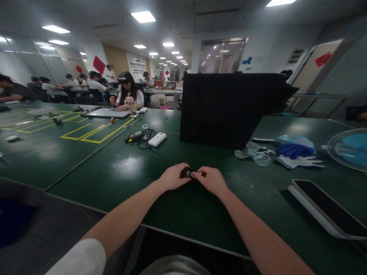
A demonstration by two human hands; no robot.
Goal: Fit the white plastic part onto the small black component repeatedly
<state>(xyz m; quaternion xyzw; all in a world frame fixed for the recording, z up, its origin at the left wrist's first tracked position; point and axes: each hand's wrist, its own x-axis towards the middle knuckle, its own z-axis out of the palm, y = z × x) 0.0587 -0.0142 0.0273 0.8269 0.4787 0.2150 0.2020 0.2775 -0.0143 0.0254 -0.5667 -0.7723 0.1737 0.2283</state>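
Observation:
Both my hands meet over the green table (177, 206), close to its near edge. My left hand (174, 177) is closed around a small dark object (186, 173) with a pale round spot on it; its kind is too small to make out. From the other side, my right hand (211, 179) pinches at the same spot, thumb and fingers together. Something small and light shows at its fingertips, partly hidden by them. A large black box-like panel (218, 110) stands upright on the table just beyond my hands.
Left lie a white power bank (157, 139) and a black cable bundle (137, 136). To the right are clear plastic spoons (261, 158), blue and white gloves (298, 152), a round blue-centred fan cover (351, 147) and a phone-like slab (327, 206). A person (129, 95) sits across the table.

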